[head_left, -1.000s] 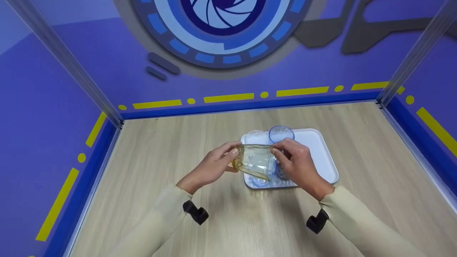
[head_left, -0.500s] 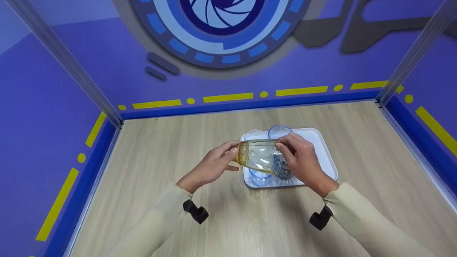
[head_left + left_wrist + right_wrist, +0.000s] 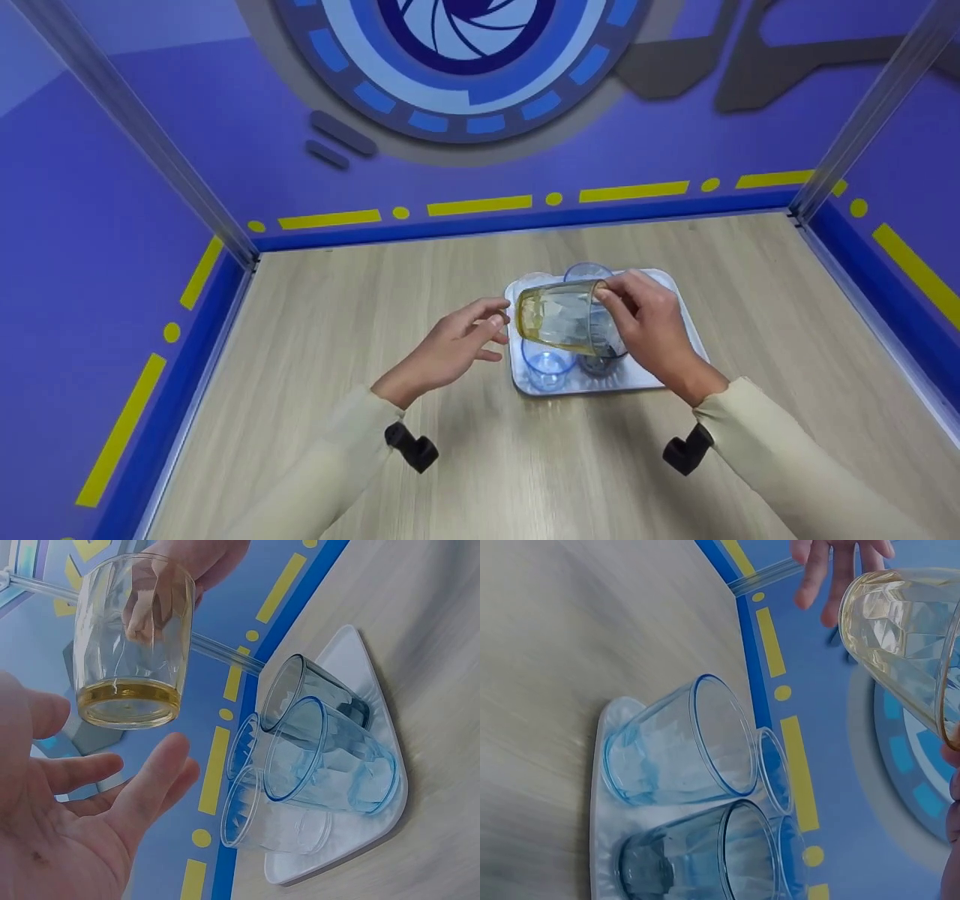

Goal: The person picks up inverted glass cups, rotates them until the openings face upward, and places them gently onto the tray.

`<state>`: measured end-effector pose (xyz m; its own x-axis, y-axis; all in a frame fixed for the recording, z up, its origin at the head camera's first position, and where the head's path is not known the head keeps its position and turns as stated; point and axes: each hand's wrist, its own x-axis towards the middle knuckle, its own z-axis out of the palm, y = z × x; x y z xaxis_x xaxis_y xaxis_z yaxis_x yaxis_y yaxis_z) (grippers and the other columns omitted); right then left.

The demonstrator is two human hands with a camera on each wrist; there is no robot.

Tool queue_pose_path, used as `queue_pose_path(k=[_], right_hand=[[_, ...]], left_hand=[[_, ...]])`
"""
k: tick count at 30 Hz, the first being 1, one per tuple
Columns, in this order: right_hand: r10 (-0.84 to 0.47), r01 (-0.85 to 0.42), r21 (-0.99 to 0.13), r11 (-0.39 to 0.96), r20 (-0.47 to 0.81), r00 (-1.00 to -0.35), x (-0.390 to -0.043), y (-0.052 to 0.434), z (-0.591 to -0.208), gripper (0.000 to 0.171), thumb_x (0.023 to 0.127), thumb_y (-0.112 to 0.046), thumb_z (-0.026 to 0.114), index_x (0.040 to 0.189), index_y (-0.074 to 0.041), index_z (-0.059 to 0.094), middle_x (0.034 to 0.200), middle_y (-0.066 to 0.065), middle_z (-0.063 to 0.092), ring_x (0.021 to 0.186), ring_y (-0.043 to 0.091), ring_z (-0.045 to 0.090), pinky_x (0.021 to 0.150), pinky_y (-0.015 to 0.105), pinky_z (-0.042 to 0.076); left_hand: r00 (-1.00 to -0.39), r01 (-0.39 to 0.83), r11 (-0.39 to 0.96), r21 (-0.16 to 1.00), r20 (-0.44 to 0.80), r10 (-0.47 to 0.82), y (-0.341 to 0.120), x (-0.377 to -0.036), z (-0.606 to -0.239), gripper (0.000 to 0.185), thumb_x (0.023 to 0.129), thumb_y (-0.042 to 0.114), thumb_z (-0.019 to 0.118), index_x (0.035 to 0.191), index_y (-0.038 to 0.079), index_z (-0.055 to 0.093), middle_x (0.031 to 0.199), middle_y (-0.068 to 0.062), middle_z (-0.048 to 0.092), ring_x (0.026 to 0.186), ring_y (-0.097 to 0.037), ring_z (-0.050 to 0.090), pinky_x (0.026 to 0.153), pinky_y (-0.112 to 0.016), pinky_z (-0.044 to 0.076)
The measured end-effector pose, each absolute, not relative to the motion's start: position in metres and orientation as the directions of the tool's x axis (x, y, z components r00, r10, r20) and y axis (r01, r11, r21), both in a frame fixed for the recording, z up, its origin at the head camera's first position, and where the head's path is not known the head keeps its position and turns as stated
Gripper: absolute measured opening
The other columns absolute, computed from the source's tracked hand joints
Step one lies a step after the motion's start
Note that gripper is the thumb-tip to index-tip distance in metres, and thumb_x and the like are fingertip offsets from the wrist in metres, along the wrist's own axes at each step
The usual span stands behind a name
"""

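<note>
My right hand pinches a yellow-tinted drinking glass by its rim. The glass lies on its side in the air over the tray, its thicker amber base toward my left hand. Spread fingers of that left hand stand apart from the base, holding nothing. In the left wrist view the amber base hangs just beyond the fingertips. Below, a white tray bears a light blue glass, a grey glass, a clear glass and another blue-rimmed glass at the back.
The tray rests on a light wood-grain table. A purple-blue printed wall stands behind, with side walls meeting it at metal corner posts. Black camera mounts sit on both sleeves.
My left hand has let go of the yellow glass's base and stays near its place. My right hand has carried the glass rightward and slightly back, away from the left fingers.
</note>
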<state>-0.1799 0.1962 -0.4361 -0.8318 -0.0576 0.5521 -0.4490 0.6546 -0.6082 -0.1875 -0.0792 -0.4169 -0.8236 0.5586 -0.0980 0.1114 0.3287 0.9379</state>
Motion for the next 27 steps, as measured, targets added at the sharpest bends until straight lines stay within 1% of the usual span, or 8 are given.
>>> queue_pose_path(k=[5, 10, 13, 18, 23, 27], right_hand=[[-0.048, -0.426, -0.594, 0.683, 0.545, -0.837, -0.181, 0.203, -0.435, 0.006, 0.092, -0.015, 0.065, 0.089, -0.010, 0.066, 0.071, -0.003, 0.050, 0.065, 0.007, 0.043, 0.057, 0.017, 0.033], [-0.031, -0.393, -0.588, 0.707, 0.529, -0.848, -0.181, 0.208, -0.434, 0.007, 0.093, -0.016, 0.065, 0.090, -0.009, 0.065, 0.071, -0.002, 0.049, 0.065, 0.008, 0.043, 0.056, 0.017, 0.033], [-0.029, -0.394, -0.580, 0.713, 0.536, -0.844, -0.182, 0.212, -0.433, 0.008, 0.093, -0.016, 0.064, 0.089, -0.009, 0.065, 0.071, -0.002, 0.050, 0.065, 0.007, 0.043, 0.056, 0.016, 0.033], [-0.038, -0.425, -0.551, 0.718, 0.578, -0.815, -0.187, 0.220, -0.432, 0.009, 0.093, -0.014, 0.064, 0.087, -0.007, 0.065, 0.071, 0.000, 0.051, 0.063, 0.005, 0.041, 0.056, 0.016, 0.031], [-0.023, -0.423, -0.542, 0.726, 0.596, -0.803, -0.192, 0.229, -0.430, 0.009, 0.092, -0.013, 0.065, 0.085, -0.006, 0.065, 0.071, 0.000, 0.053, 0.061, 0.004, 0.041, 0.055, 0.014, 0.031], [-0.010, -0.410, -0.541, 0.734, 0.595, -0.804, -0.194, 0.235, -0.427, 0.010, 0.092, -0.013, 0.065, 0.085, -0.006, 0.066, 0.071, 0.000, 0.054, 0.061, 0.003, 0.041, 0.055, 0.013, 0.031]], left_hand=[[-0.830, 0.104, 0.345, 0.933, -0.109, 0.546, -0.079, -0.186, -0.416, 0.044, 0.104, 0.032, 0.040, 0.144, 0.014, 0.041, 0.138, -0.009, 0.050, 0.119, -0.030, 0.058, 0.089, -0.033, 0.056], [-0.835, 0.122, 0.363, 0.924, -0.102, 0.541, -0.079, -0.184, -0.416, 0.044, 0.104, 0.031, 0.041, 0.145, 0.017, 0.040, 0.139, -0.007, 0.050, 0.121, -0.027, 0.058, 0.090, -0.031, 0.056], [-0.836, 0.156, 0.372, 0.915, -0.078, 0.544, -0.079, -0.184, -0.417, 0.044, 0.103, 0.029, 0.042, 0.145, 0.016, 0.039, 0.138, -0.008, 0.050, 0.122, -0.024, 0.057, 0.089, -0.031, 0.056], [-0.837, 0.233, 0.404, 0.884, -0.029, 0.547, -0.079, -0.183, -0.419, 0.045, 0.103, 0.028, 0.043, 0.146, 0.015, 0.039, 0.135, -0.007, 0.049, 0.123, -0.020, 0.056, 0.089, -0.029, 0.055], [-0.840, 0.314, 0.465, 0.828, 0.014, 0.542, -0.078, -0.181, -0.419, 0.046, 0.103, 0.031, 0.044, 0.146, 0.016, 0.039, 0.136, -0.005, 0.050, 0.124, -0.017, 0.054, 0.096, -0.035, 0.051], [-0.841, 0.358, 0.497, 0.791, 0.041, 0.540, -0.078, -0.180, -0.419, 0.046, 0.102, 0.033, 0.044, 0.145, 0.016, 0.040, 0.137, -0.005, 0.050, 0.126, -0.018, 0.052, 0.098, -0.037, 0.050]])
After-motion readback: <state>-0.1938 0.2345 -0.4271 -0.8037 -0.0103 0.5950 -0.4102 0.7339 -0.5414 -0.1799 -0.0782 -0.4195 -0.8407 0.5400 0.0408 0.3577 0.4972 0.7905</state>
